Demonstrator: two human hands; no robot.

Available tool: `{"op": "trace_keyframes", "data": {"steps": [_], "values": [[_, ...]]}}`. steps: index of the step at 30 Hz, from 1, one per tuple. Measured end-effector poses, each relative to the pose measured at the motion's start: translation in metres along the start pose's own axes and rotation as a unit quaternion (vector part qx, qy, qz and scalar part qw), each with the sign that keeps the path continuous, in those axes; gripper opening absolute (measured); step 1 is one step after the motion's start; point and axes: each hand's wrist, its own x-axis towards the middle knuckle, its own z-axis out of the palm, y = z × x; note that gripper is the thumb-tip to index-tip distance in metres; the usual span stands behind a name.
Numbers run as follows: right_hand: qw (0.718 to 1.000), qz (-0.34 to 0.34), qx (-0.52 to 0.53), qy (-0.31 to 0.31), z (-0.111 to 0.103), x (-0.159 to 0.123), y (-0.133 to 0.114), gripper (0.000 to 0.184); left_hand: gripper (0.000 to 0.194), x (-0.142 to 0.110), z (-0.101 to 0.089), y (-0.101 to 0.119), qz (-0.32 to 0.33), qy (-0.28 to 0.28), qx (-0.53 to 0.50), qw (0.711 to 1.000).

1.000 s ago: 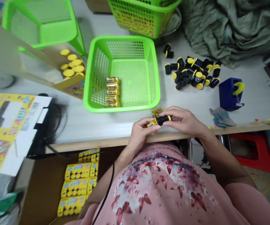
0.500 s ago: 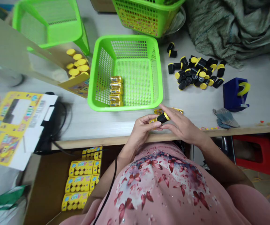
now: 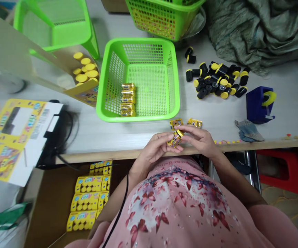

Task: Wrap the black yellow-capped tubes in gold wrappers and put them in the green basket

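Over the table's front edge, my left hand [image 3: 157,146] is closed around a small canister [image 3: 175,139] with a yellow cap. A printed yellow sleeve now covers its side, and the canister lies tilted. The fingers of my right hand [image 3: 199,138] pinch the capped end from the other side. Just beyond my hands lie two flat printed yellow sleeves [image 3: 195,123]. Past them a green basket [image 3: 138,119] holds several gold-wrapped canisters [image 3: 127,99] in a row. To the right is a loose pile of black canisters [image 3: 217,81] with yellow caps.
A blue tape dispenser [image 3: 258,105] and a grey-blue cloth [image 3: 248,131] are at the right. On the left are an open box of yellow-capped canisters [image 3: 85,93] and a flattened carton [image 3: 22,137]. Below, a brown carton [image 3: 48,203] holds yellow packs. Another green basket [image 3: 164,20] stands behind.
The black body of the canister was showing above the yellow sleeve; now the sleeve covers it. My right hand has drawn its fingers in around the capped end.
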Motion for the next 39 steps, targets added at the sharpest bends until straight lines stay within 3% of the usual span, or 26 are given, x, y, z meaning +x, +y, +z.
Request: {"op": "trace_keyframes", "data": {"steps": [3,5,9,11,14,16,18,20,24,32,39], "values": [[0.999,0.0,0.033,-0.008,0.002,-0.001,0.003,0.033,0.036,-0.003,-0.001,-0.001,-0.006,0.001,-0.006,1.0],[0.999,-0.012,0.025,0.021,0.003,-0.001,0.003,0.028,0.04,-0.003,0.002,-0.003,0.007,0.017,0.0,1.0],[0.983,-0.039,-0.128,0.129,0.004,0.0,0.0,0.017,0.046,-0.001,0.014,-0.008,0.115,0.126,0.068,0.983],[0.97,-0.052,-0.195,0.138,0.006,-0.001,-0.001,0.025,0.047,0.002,0.017,-0.011,0.157,0.167,0.086,0.969],[0.952,-0.082,-0.27,0.115,0.013,-0.005,-0.001,0.064,0.047,0.007,0.018,-0.013,0.175,0.185,0.076,0.964],[0.933,-0.119,-0.316,0.121,0.021,-0.006,0.0,0.08,0.051,0.01,0.017,-0.013,0.176,0.177,0.068,0.966],[0.921,-0.147,-0.329,0.148,0.029,-0.007,0.002,0.077,0.051,0.011,0.016,-0.013,0.152,0.15,0.045,0.976],[0.925,-0.147,-0.309,0.163,0.034,-0.006,0.003,0.075,0.044,0.01,0.016,-0.012,0.089,0.105,0.012,0.99],[0.95,-0.136,-0.251,0.126,0.032,-0.007,0.002,0.075,0.037,0.006,0.015,-0.012,-0.008,0.034,-0.037,0.999],[0.969,-0.125,-0.174,0.12,0.028,-0.015,0.005,0.073,0.031,0.002,0.022,-0.006,-0.007,0.043,-0.06,0.997],[0.962,-0.16,-0.196,0.108,0.027,-0.017,-0.001,0.074,0.03,0.001,0.023,-0.001,-0.009,0.041,-0.048,0.998]]}}
